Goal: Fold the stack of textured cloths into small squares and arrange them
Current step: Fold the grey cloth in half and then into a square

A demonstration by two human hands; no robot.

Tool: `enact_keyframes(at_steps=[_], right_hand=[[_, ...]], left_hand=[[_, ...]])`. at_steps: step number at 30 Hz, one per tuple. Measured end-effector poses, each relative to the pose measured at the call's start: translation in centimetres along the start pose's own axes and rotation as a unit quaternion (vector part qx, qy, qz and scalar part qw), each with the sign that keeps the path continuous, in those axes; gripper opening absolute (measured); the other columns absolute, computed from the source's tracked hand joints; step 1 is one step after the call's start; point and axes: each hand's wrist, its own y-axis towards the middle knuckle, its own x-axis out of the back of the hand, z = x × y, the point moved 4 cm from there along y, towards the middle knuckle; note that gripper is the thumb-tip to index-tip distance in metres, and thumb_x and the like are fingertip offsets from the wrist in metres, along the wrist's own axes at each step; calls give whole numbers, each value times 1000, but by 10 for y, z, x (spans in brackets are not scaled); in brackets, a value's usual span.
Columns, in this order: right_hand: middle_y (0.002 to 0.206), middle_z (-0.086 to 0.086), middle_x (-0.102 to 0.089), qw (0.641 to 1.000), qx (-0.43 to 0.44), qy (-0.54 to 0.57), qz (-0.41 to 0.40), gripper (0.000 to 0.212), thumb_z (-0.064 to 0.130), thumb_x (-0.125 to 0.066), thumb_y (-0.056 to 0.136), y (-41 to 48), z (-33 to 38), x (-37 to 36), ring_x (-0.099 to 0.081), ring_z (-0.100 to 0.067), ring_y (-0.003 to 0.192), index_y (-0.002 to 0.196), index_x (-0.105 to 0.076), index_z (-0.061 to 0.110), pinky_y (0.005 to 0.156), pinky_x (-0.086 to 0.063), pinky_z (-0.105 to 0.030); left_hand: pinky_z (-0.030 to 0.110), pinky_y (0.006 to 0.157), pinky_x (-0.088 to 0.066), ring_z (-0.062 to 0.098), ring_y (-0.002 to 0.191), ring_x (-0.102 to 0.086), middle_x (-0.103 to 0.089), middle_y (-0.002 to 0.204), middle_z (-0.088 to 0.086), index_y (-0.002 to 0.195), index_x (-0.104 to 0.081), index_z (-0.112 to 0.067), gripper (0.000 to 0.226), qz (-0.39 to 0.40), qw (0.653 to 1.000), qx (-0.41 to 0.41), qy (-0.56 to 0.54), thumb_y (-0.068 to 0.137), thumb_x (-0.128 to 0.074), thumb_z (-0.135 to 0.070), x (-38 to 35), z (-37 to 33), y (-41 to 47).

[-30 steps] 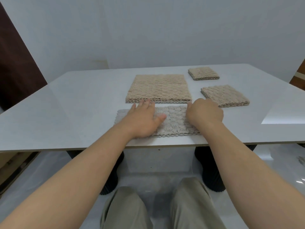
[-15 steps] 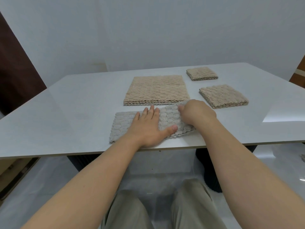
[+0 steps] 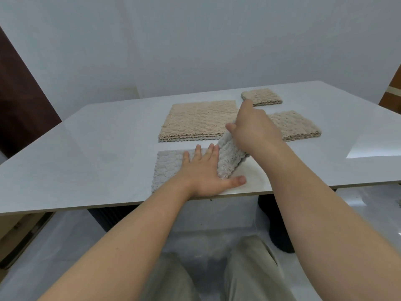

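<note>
A pale grey textured cloth (image 3: 169, 166), folded into a strip, lies at the table's near edge. My left hand (image 3: 205, 172) presses flat on its middle, fingers straight. My right hand (image 3: 251, 129) grips the strip's right end and holds it lifted, tilted up over the left hand's fingers. Behind lies the stack of beige unfolded cloths (image 3: 199, 119). Two folded beige squares sit on the right: one nearer (image 3: 297, 124), one farther back (image 3: 261, 96).
The white table (image 3: 97, 153) has a near edge just under my left wrist. A dark brown door stands at the far left, a brown edge at the far right. My knees and a glossy floor show below the table.
My right hand has lifted the strip's right end off the table and swung it up and leftward. My left hand has stayed pressed on the middle.
</note>
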Motion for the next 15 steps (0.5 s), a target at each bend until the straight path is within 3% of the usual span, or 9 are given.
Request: enact_keyframes(at_steps=[5,11,15], right_hand=[[94,-10,-59,999,32,-22,-21,41,30,-62,99,-1,0,12,-57,-33,81,124,-39,6,61,-42,-38],[83,-3,-51,999,38,-15,-31,37,28,-64,98,-6,-5,14,-56,-32,77,120,-41,9,55,-36,-34],[93,-7,-60,999,41,12,-27,34,25,-64,96,-11,-7,15,-59,-32,81,117,-40,11,63,-44,-37]], left_hand=[[65,118,12,34,153,24,18,169,-1,159,18,-30,135,3,1000,-5,-1,53,-11,-109,-9,-27,10],[67,117,13,36,152,24,17,169,0,159,18,-30,137,3,1000,2,-9,54,-21,-108,-8,-35,9],[65,119,11,32,153,24,19,169,-1,159,18,-28,148,59,998,-4,-34,51,-48,-103,5,-32,6]])
